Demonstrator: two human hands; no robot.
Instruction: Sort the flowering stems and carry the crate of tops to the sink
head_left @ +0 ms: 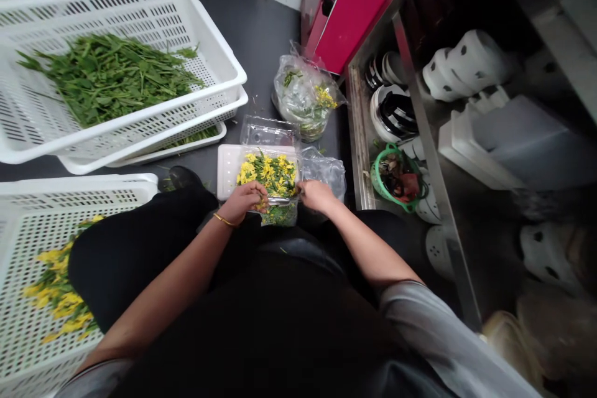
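A clear plastic box (280,211) packed with yellow flowers and green stems (269,175) rests on my lap, over a white tray (228,168) on the floor. My left hand (242,201) curls round the box's left edge, fingers pressed on the flowers. My right hand (316,194) grips the box's right edge with fingers closed. A gold bracelet sits on my left wrist.
Stacked white perforated baskets (219,84) at upper left hold green leaves (107,78). Another basket (28,224) at lower left holds yellow flowers (58,298). A clear bag of scraps (305,96) stands ahead. A steel shelf (359,137) at right carries bowls and a green colander (396,174).
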